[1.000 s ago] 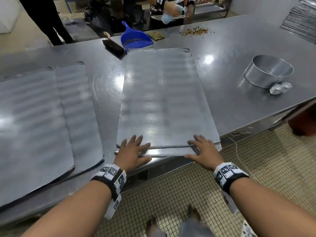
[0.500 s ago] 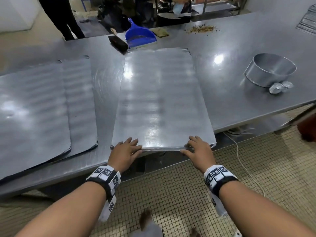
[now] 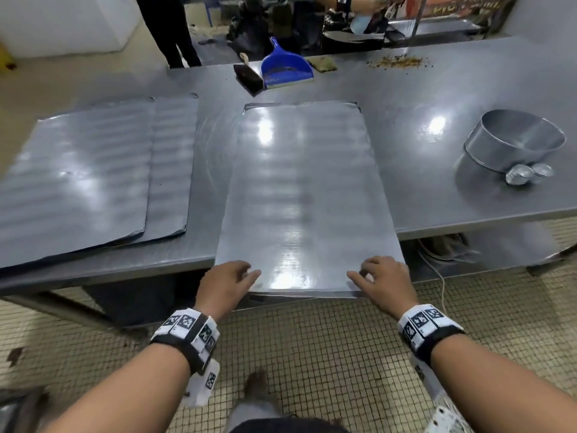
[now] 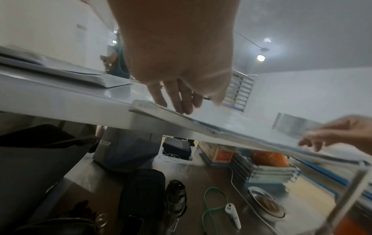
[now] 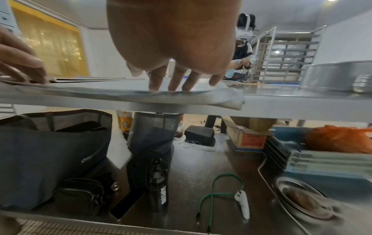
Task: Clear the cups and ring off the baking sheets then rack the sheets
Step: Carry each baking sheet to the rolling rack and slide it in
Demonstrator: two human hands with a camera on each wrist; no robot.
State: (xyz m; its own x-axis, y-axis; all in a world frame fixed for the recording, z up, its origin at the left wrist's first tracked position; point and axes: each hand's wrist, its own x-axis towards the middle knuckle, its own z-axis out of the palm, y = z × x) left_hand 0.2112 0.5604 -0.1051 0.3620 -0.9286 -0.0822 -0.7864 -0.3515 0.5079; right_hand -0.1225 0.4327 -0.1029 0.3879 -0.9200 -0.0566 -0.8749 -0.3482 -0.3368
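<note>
A stack of flat metal baking sheets (image 3: 303, 189) lies in the middle of the steel table (image 3: 437, 198), its near end sticking out past the table's front edge. My left hand (image 3: 240, 273) rests with straight fingers (image 4: 177, 98) on the near left corner. My right hand (image 3: 365, 273) presses its fingertips (image 5: 173, 82) on the near right corner. Neither thumb is seen wrapped under the edge. A metal ring (image 3: 515, 139) stands at the right of the table, with small foil cups (image 3: 527, 175) beside it, off the sheets.
More sheets (image 3: 93, 167) lie overlapped on the table's left. A blue dustpan (image 3: 285, 68), a brush (image 3: 248, 78) and crumbs (image 3: 399, 61) sit at the far edge. A tray rack (image 5: 286, 52) and a person stand beyond. Bags and a bottle (image 5: 159, 178) fill the lower shelf.
The middle stack of sheets has slid toward me, and its near end now overhangs the table edge. Both hands came back with it, still on its near corners.
</note>
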